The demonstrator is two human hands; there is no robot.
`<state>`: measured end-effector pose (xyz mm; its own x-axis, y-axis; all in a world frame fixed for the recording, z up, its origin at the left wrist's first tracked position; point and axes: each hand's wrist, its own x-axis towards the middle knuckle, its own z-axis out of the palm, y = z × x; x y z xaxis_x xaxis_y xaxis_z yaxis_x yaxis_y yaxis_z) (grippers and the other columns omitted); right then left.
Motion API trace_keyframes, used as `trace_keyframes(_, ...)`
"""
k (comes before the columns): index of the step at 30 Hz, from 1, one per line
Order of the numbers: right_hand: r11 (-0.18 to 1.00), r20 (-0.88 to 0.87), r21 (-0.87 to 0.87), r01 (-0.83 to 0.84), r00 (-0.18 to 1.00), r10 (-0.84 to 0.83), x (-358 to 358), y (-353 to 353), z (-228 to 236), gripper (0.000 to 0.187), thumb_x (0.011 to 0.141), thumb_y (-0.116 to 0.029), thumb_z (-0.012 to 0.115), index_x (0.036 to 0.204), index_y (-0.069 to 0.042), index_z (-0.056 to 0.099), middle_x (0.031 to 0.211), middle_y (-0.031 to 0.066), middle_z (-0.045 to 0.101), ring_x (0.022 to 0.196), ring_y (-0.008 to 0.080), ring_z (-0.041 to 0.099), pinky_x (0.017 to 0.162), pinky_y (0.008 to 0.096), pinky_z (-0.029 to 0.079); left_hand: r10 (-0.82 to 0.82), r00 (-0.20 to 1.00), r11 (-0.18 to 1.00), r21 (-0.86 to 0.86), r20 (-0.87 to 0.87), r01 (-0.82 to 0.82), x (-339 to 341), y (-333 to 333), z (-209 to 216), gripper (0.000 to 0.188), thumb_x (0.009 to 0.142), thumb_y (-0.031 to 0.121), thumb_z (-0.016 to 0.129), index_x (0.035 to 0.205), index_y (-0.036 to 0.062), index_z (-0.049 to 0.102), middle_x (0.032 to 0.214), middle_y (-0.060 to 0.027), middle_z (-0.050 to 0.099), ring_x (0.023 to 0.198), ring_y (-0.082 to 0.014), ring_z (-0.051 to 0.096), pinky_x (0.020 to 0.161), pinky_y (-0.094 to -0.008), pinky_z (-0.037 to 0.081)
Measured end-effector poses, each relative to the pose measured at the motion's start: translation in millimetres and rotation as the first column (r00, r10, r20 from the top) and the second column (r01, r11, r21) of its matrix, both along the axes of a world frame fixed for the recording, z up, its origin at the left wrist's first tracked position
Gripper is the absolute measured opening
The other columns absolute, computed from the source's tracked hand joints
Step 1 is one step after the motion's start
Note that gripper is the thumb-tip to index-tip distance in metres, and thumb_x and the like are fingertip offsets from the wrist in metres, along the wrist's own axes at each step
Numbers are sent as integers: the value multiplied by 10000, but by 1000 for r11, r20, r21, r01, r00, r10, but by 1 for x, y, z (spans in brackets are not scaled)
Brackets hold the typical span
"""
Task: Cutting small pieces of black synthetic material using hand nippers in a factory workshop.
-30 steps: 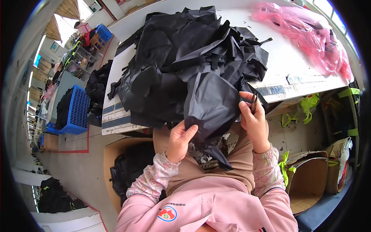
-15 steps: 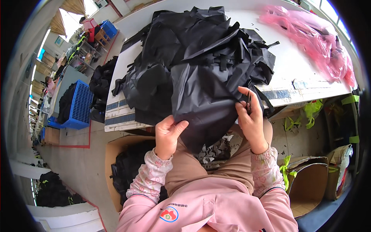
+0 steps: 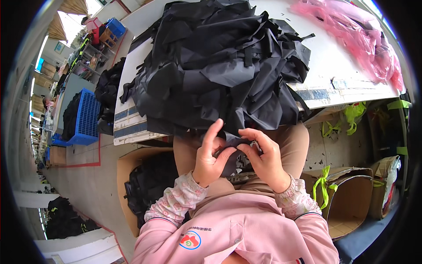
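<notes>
Black cloth (image 3: 151,185) in cardboard box (image 3: 125,167), blue crate (image 3: 88,118); black piece (image 3: 232,139) pinched by left fingers (image 3: 213,132) and right fingers (image 3: 258,136)

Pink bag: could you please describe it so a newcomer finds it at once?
Find the big white table. The bag lies at its right end, right of the black cloth. Its crumpled pink plastic sets it apart from that dark cloth.

Left hand (image 3: 211,157) and right hand (image 3: 266,162) hold black cloth (image 3: 232,140) at the near side of the table (image 3: 325,72) — dark heap (image 3: 211,57) on top, pink plastic (image 3: 347,33) far right, blue crate (image 3: 89,118) left.
</notes>
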<state>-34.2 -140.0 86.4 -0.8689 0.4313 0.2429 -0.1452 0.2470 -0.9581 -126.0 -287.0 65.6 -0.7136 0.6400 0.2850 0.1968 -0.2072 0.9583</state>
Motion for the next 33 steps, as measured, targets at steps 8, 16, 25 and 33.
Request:
trace_keyframes(8,987,-41,157,39,999,-33,6,10,-13,180,771,-34,739,912,-14,630,773,98,577,659,238,568,583,315,452,-61,998,976,-211,-34,53,0,-3,12,310,856,-49,644,1162,-14,604,1012,-88,683,880,-132,651,781,-252,529)
trace_keyframes(16,987,-82,158,-38,995,52,9,22,-9,171,759,-12,737,861,-7,600,751,83,542,646,227,538,575,311,435,17,863,967,-212,-504,-143,-7,-6,18,144,786,73,722,927,94,701,1143,-105,551,1057,-261,521,934,-341,397)
trace_keyframes(25,976,-158,157,-150,972,175,9,19,-9,162,757,32,702,863,-6,586,740,83,527,655,240,520,582,319,420,-291,707,957,206,644,206,3,4,0,45,929,86,560,953,49,552,924,-26,607,866,-66,542,802,-230,456)
trace_keyframes(33,995,20,52,-85,996,85,14,18,0,134,803,-53,676,807,13,559,689,103,518,602,205,515,555,314,416,-226,806,973,79,548,218,11,3,12,149,919,52,576,1065,20,569,995,-23,603,937,-84,563,880,-243,455)
